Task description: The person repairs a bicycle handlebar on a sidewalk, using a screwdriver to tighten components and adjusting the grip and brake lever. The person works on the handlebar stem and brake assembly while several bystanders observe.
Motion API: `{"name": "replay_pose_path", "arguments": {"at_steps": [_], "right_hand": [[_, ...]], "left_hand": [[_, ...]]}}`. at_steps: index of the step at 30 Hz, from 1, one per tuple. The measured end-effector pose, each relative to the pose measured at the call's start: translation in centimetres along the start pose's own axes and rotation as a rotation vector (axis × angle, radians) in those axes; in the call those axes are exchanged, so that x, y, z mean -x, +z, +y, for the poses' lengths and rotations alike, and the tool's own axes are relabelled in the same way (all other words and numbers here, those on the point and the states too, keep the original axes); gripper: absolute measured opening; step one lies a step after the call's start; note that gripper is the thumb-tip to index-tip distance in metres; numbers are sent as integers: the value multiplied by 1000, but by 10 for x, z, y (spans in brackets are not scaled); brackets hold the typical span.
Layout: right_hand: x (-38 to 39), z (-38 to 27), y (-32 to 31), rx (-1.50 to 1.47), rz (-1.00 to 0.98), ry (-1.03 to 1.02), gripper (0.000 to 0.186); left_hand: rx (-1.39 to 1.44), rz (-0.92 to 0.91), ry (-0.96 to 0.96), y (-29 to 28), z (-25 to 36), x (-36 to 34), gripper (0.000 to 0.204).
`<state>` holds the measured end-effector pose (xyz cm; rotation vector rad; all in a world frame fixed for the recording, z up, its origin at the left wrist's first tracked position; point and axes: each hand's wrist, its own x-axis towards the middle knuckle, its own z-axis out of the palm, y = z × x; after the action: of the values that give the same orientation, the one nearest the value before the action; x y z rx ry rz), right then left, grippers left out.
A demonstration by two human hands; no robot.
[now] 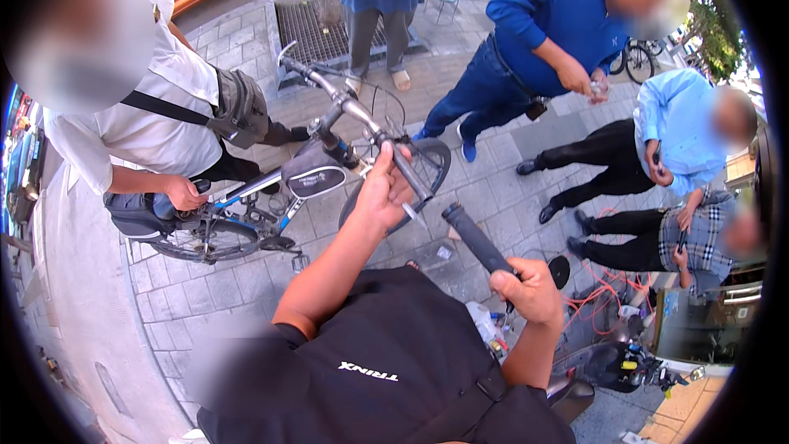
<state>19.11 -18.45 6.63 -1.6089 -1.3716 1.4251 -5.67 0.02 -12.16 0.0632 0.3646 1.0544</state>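
My left hand [385,191] is wrapped round the handlebar [356,108] of a bicycle, close to the bar's bare end. A slim silver piece pokes out below those fingers; I cannot tell what it is. In my right hand [531,289] is a black rubber handlebar grip [477,238], held by its near end. The grip's far end points at the bare bar end, with a small gap between them. A grey and black frame bag [316,174] sits on the bicycle behind the handlebar. The front wheel [431,166] is partly hidden by my left hand.
A person in a white shirt [177,86] stands at the bicycle's rear, left. A person in dark blue [551,12] and two others stand at right. Orange hose [604,300] and tools litter the pavement at lower right. A tree grate [308,33] lies beyond.
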Motion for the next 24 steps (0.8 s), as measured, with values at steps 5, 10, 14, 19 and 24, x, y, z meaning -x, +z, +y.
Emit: {"name": "replay_pose_path", "arguments": {"at_steps": [5,10,14,19,24], "right_hand": [[-11,-13,-18,-115,-106,58,40],[-58,-54,-9,-83,-284,4,49],[-104,-86,9,-29,-394,-9,56],[-199,-132,57,-83,-411,0,53],[-287,-169,103,-97,-263,-14,57]], "left_hand": [[-186,-4,-99,27,1,26,43],[-292,214,-35,44,3,45,35],[-308,81,-57,21,4,40,33],[-304,32,-16,9,5,43,35],[-349,0,-47,1,7,40,33]]}}
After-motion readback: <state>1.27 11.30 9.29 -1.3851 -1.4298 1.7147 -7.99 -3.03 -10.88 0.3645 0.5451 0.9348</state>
